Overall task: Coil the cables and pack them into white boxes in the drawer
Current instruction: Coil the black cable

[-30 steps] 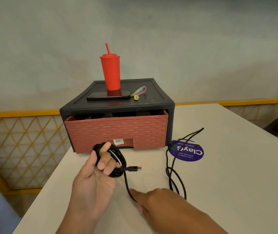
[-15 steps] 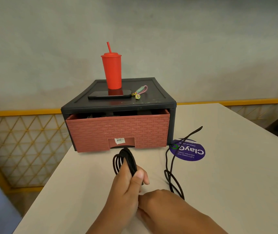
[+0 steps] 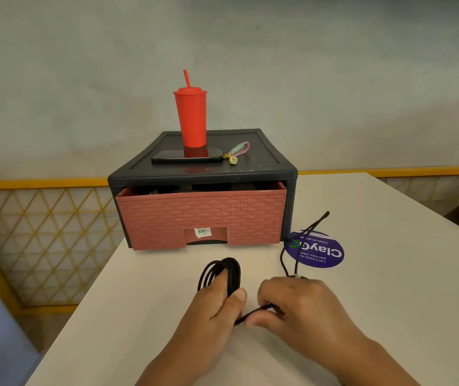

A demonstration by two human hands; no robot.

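Coiling under way on a white table. The left hand grips a coiled bundle of thin black cable, fingers and thumb curled round loops that stand upright. The bundle sits at six o'clock from a brick-red, woven-pattern plastic drawer, which is open only a crack in its dark grey cabinet. No white boxes can be seen inside.

The right hand, at three o'clock from the bundle, pinches the cable's loose tail, which stretches between the two hands.

A second loose black cable trails from beyond the right knuckles towards one o'clock, across a round purple sticker. Whether the hand touches it cannot be told.

To finish well, the left thumb should probably pin the loops while the right hand winds the tail snugly round the bundle's middle and tucks the end under a turn, so nothing springs loose. Keeping clear of the second cable avoids a snag. The drawer likely needs pulling further out before packing.
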